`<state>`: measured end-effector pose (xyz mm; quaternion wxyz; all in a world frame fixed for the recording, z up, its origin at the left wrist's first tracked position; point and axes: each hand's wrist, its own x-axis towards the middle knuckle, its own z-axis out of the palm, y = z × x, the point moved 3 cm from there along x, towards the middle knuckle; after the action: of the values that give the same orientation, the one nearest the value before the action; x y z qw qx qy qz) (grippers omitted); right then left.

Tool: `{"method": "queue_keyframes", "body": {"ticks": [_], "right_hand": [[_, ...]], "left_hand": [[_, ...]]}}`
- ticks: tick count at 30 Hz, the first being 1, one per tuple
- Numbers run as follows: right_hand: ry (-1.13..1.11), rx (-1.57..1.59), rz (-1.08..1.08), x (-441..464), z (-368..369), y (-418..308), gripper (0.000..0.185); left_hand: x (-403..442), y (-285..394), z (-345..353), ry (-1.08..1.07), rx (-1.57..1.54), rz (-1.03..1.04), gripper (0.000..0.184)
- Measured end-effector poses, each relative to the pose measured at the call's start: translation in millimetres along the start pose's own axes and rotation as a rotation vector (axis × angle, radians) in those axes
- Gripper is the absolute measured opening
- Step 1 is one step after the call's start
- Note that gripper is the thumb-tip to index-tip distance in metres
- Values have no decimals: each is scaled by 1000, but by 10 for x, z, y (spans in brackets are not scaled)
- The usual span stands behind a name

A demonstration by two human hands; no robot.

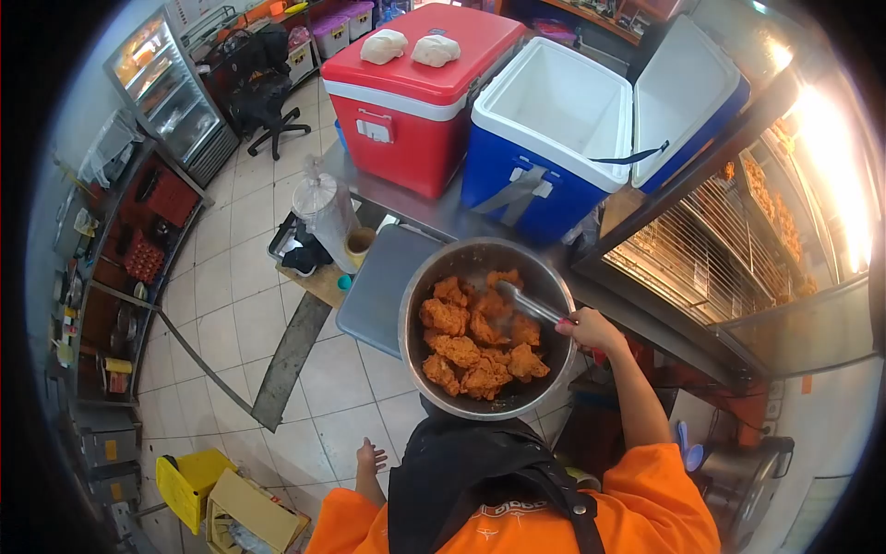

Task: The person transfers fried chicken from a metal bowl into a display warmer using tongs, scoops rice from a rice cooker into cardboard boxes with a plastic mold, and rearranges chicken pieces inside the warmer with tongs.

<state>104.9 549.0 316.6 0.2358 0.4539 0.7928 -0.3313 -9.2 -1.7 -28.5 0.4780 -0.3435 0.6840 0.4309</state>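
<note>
A large steel bowl (410,323) full of fried chicken pieces (480,334) is right in front of my body. My right hand (591,330) is at the bowl's right rim, closed around the handle of metal tongs (528,303). The tongs reach into the bowl, their tips among the upper pieces; whether they pinch one I cannot tell. Below and left of the bowl, my left hand (371,457) hangs over the floor with fingers apart, holding nothing. A grey board or lid (374,291) lies just left of the bowl.
Behind the bowl are a closed red cooler (406,148) with two pale bundles (411,48) on it and an open blue cooler (544,175). To the right, a lit warming cabinet (701,249) holds racks of food. A yellow bin (189,485) and cardboard box (249,512) stand lower left.
</note>
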Motion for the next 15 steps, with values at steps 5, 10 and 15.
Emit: {"method": "queue_keyframes", "body": {"ticks": [5, 10, 15], "right_hand": [[8, 313, -87, -297, 3, 105, 32], [-30, 736, -114, -735, 88, 547, 27], [245, 1156, -217, -1585, -258, 817, 24]], "left_hand": [[-154, 176, 34, -39, 3, 48, 66], [-335, 417, 279, -124, 31, 136, 68], [-185, 421, 526, -124, 34, 141, 67]]}}
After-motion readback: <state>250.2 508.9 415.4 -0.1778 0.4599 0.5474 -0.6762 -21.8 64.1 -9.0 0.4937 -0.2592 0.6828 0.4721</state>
